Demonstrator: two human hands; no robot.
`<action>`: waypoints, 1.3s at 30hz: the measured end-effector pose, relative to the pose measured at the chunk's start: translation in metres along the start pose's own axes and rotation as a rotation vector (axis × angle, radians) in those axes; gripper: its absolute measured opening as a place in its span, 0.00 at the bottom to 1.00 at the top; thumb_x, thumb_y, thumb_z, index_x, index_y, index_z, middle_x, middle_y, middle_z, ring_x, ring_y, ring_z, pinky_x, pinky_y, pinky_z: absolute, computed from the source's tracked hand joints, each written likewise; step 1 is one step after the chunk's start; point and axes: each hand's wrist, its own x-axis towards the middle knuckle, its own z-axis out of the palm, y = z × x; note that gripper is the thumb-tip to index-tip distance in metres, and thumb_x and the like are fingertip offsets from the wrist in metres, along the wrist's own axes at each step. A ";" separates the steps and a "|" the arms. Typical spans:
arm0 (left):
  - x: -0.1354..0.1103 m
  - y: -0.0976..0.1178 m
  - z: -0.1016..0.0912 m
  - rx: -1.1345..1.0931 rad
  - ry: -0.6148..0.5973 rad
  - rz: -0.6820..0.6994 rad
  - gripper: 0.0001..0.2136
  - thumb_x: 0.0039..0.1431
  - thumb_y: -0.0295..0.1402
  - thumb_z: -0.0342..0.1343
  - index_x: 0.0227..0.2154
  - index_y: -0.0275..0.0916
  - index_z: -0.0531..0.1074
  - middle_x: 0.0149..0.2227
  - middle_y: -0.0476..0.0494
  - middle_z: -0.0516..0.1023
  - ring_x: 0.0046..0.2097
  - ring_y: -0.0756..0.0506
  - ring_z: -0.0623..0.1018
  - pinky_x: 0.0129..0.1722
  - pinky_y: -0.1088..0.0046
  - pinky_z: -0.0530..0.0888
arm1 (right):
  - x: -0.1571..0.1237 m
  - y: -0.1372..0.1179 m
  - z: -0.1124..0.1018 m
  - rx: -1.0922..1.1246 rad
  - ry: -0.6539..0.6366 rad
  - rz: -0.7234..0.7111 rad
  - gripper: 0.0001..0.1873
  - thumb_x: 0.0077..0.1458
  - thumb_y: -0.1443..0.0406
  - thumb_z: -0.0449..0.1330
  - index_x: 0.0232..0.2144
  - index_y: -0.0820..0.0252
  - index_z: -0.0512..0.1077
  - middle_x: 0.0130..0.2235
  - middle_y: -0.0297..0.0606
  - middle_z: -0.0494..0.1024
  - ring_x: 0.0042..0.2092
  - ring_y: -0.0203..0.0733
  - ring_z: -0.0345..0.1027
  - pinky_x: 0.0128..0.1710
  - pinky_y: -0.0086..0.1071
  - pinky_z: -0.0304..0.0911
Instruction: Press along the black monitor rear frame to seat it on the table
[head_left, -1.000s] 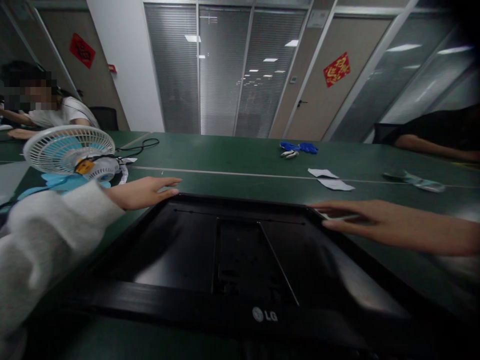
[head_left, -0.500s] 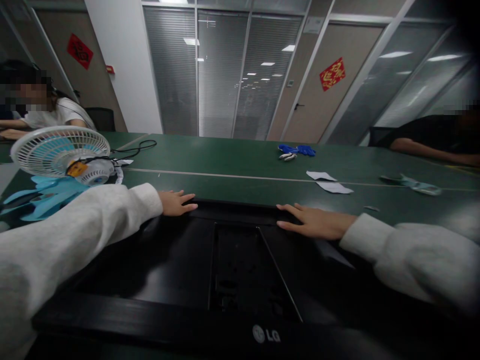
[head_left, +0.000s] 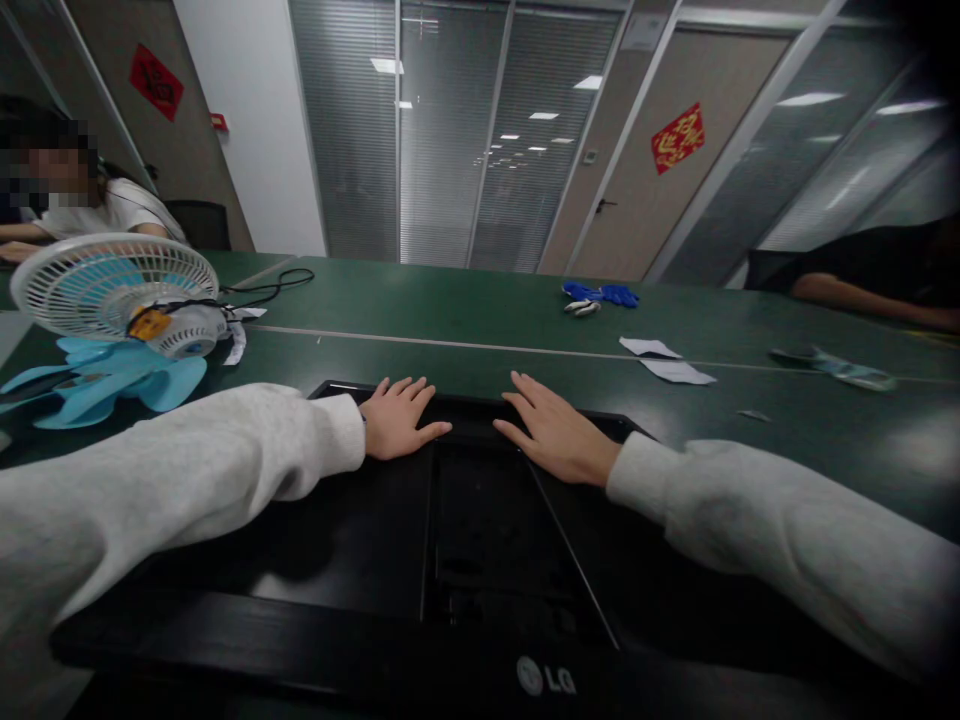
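Observation:
A black LG monitor casing [head_left: 360, 530], apparently a frame or housing, lies flat on the green table with its logo edge nearest me. My left hand [head_left: 401, 415] rests with fingers spread on its far edge, left of centre. On the same edge, right of centre, lies my right hand [head_left: 555, 430], its fingers also apart. Neither hand grips anything. Between the hands a recessed rectangular section [head_left: 487, 530] with thin bright edges runs toward me. My sleeves cover parts of the casing's left and right sides.
At the left stand a white fan [head_left: 120, 295] with its cord and light-blue fan blades [head_left: 112, 375]. Blue gloves [head_left: 600, 295], white paper pieces [head_left: 667, 360] and a pale green item [head_left: 847, 370] lie on the green table [head_left: 450, 300]. People sit at far left and far right.
Both hands have slid inward along the casing's far edge, closer to each other. The far corners of the casing now show. The view has shifted slightly.

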 end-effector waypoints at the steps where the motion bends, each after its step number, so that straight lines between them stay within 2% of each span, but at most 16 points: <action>1: 0.001 0.000 0.001 -0.012 0.008 0.025 0.27 0.67 0.46 0.54 0.64 0.41 0.59 0.68 0.36 0.55 0.67 0.32 0.59 0.65 0.40 0.55 | 0.001 0.001 0.000 0.021 0.008 -0.037 0.28 0.63 0.53 0.56 0.60 0.59 0.63 0.63 0.47 0.59 0.63 0.51 0.56 0.62 0.54 0.56; 6: 0.007 -0.003 0.003 -0.065 -0.011 0.183 0.27 0.69 0.45 0.52 0.66 0.43 0.55 0.70 0.37 0.52 0.69 0.32 0.56 0.66 0.40 0.51 | 0.007 0.002 -0.002 0.116 -0.034 -0.220 0.28 0.64 0.54 0.56 0.62 0.58 0.61 0.64 0.47 0.59 0.64 0.51 0.55 0.63 0.55 0.53; 14: 0.014 -0.006 0.002 -0.109 -0.047 0.351 0.27 0.70 0.43 0.50 0.68 0.44 0.53 0.71 0.38 0.50 0.70 0.33 0.54 0.67 0.40 0.49 | 0.010 0.002 -0.003 0.160 -0.016 -0.306 0.28 0.64 0.56 0.56 0.63 0.57 0.60 0.65 0.47 0.57 0.64 0.52 0.54 0.64 0.56 0.52; 21: 0.015 -0.003 0.001 -0.113 -0.077 0.364 0.27 0.70 0.45 0.51 0.67 0.43 0.55 0.70 0.37 0.52 0.70 0.33 0.55 0.67 0.41 0.49 | 0.010 0.000 -0.004 0.167 -0.052 -0.324 0.27 0.64 0.56 0.56 0.62 0.58 0.61 0.63 0.47 0.60 0.63 0.50 0.57 0.62 0.55 0.56; 25: 0.005 0.001 -0.020 -0.111 -0.091 0.326 0.25 0.69 0.43 0.53 0.65 0.41 0.59 0.69 0.37 0.55 0.69 0.34 0.57 0.66 0.41 0.53 | 0.007 0.001 -0.022 0.148 -0.088 -0.323 0.29 0.64 0.54 0.55 0.64 0.57 0.59 0.65 0.47 0.58 0.65 0.52 0.53 0.64 0.57 0.51; 27: -0.007 0.003 -0.039 -0.116 -0.114 0.307 0.21 0.70 0.41 0.51 0.62 0.40 0.63 0.67 0.37 0.61 0.67 0.36 0.61 0.65 0.44 0.58 | -0.002 0.002 -0.040 0.132 -0.110 -0.322 0.30 0.66 0.53 0.53 0.65 0.57 0.58 0.66 0.47 0.57 0.67 0.51 0.51 0.66 0.58 0.48; 29: -0.026 0.006 -0.063 -0.125 -0.140 0.297 0.18 0.73 0.39 0.47 0.59 0.39 0.67 0.61 0.39 0.70 0.64 0.41 0.68 0.64 0.53 0.64 | -0.019 0.000 -0.064 0.110 -0.123 -0.315 0.30 0.67 0.51 0.48 0.66 0.56 0.58 0.66 0.44 0.58 0.68 0.49 0.50 0.67 0.55 0.49; 31: -0.053 0.013 -0.086 -0.130 -0.133 0.273 0.18 0.74 0.41 0.40 0.57 0.44 0.71 0.57 0.47 0.76 0.57 0.46 0.76 0.59 0.68 0.70 | -0.043 -0.008 -0.088 0.080 -0.118 -0.302 0.29 0.68 0.49 0.45 0.64 0.52 0.62 0.65 0.37 0.62 0.66 0.47 0.55 0.66 0.49 0.55; 34: -0.104 0.034 -0.111 -0.115 -0.069 0.268 0.18 0.73 0.44 0.41 0.57 0.49 0.71 0.55 0.55 0.78 0.54 0.48 0.78 0.57 0.71 0.71 | -0.089 -0.031 -0.114 0.027 -0.060 -0.331 0.29 0.65 0.49 0.49 0.66 0.44 0.58 0.63 0.27 0.64 0.60 0.41 0.64 0.57 0.41 0.69; 35: -0.122 0.043 -0.115 -0.093 -0.030 0.275 0.18 0.73 0.44 0.42 0.57 0.50 0.70 0.55 0.56 0.77 0.54 0.48 0.78 0.56 0.72 0.73 | -0.103 -0.040 -0.118 -0.057 0.029 -0.397 0.32 0.64 0.49 0.51 0.67 0.45 0.55 0.63 0.27 0.63 0.58 0.40 0.67 0.51 0.37 0.74; 36: -0.138 0.053 -0.116 -0.019 0.061 0.318 0.19 0.73 0.44 0.40 0.57 0.50 0.70 0.54 0.57 0.78 0.51 0.49 0.79 0.52 0.73 0.76 | -0.116 -0.050 -0.120 -0.129 0.120 -0.460 0.34 0.63 0.49 0.52 0.68 0.49 0.54 0.63 0.28 0.63 0.57 0.38 0.68 0.47 0.33 0.75; 37: -0.153 0.062 -0.114 0.062 0.173 0.375 0.19 0.74 0.42 0.38 0.57 0.49 0.70 0.52 0.57 0.79 0.49 0.51 0.81 0.47 0.75 0.78 | -0.127 -0.060 -0.119 -0.175 0.165 -0.506 0.35 0.63 0.51 0.52 0.68 0.52 0.53 0.64 0.29 0.62 0.56 0.36 0.69 0.46 0.29 0.75; 39: -0.176 0.077 -0.101 0.238 0.331 0.549 0.19 0.74 0.40 0.38 0.56 0.44 0.71 0.52 0.57 0.80 0.48 0.51 0.81 0.48 0.75 0.78 | -0.143 -0.077 -0.113 -0.206 0.250 -0.615 0.32 0.63 0.57 0.48 0.67 0.57 0.55 0.62 0.29 0.64 0.53 0.29 0.70 0.43 0.19 0.72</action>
